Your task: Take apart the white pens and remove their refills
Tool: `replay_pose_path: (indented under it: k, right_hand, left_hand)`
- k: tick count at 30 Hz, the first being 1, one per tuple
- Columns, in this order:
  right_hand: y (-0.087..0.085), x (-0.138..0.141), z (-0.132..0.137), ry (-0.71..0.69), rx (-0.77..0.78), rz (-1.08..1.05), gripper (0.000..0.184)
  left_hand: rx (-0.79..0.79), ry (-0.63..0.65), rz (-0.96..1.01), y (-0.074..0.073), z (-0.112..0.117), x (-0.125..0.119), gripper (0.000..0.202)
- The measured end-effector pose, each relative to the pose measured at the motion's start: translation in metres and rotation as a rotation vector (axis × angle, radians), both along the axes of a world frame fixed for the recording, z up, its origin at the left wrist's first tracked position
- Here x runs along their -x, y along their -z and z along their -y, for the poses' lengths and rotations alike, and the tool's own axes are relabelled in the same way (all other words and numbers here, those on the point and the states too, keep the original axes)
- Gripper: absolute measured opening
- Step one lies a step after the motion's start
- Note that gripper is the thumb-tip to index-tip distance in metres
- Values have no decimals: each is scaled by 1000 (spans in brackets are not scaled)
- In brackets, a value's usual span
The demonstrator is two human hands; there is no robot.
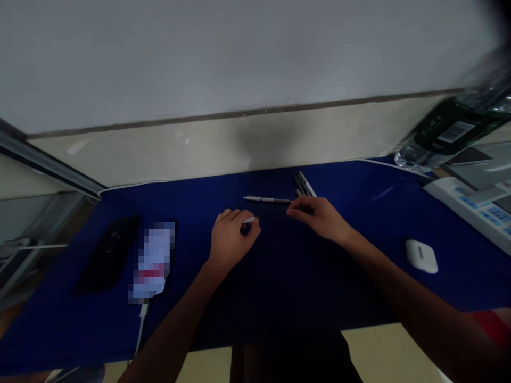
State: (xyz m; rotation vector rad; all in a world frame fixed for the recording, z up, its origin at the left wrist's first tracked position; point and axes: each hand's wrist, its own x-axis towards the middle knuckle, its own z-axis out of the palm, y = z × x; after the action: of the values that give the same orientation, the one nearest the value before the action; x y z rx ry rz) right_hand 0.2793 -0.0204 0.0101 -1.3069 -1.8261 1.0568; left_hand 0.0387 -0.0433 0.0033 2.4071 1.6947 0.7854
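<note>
Pale wall [239, 58] above a cream panel [167, 154] forms the backdrop in the head view, with a blue-covered surface [379, 213] running across the field; at centre, a slim silver-and-black pen [267, 200] lies nearly level, tip toward the viewer's left, with a small bundle of dark pens [304, 183] just behind its rear end; right hand [319, 215] enters from the lower right, its fingers [297, 209] extended and together at the pen's rear, though whether they grip or only touch it cannot be told; left hand [233, 238] is curled, closed on a small white-tipped item [249, 219] that it largely hides; the two hands stand apart but near each other; judged from their pose, the step in hand appears to be close handling of the pen and small item; a firm hold on the pen would call for the right hand's fingers to close around its barrel; to the left lie a black phone [107, 255] and a pixelated item [154, 260] with a white cable [140, 324]; to the right lie a white earbud case [421, 256], a white device with blue keys [471, 210] and a blurred clear bottle [451, 127].
</note>
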Motion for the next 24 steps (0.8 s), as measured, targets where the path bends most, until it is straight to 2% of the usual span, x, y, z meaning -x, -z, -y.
replay_pose_path:
  k: [3,6,13,15,20,24]
  right_hand:
    - [-3,0,2,-2,-7,61,42]
    - [-4,1,3,-19,-33,96,47]
    - [-1,3,2,12,-68,43,26]
    - [-2,3,2,14,-61,46,26]
    - [-5,3,4,-15,-44,93,41]
    - [-3,3,3,8,-46,56,27]
  left_hand:
    - [-2,2,-1,0,0,0,20]
    - [-2,2,-4,0,0,0,19]
    - [2,-4,-7,1,0,-1,18]
    - [9,-6,-9,1,0,-1,19]
    - [4,4,-9,0,0,-1,20]
    - [0,9,-8,0,0,-1,18]
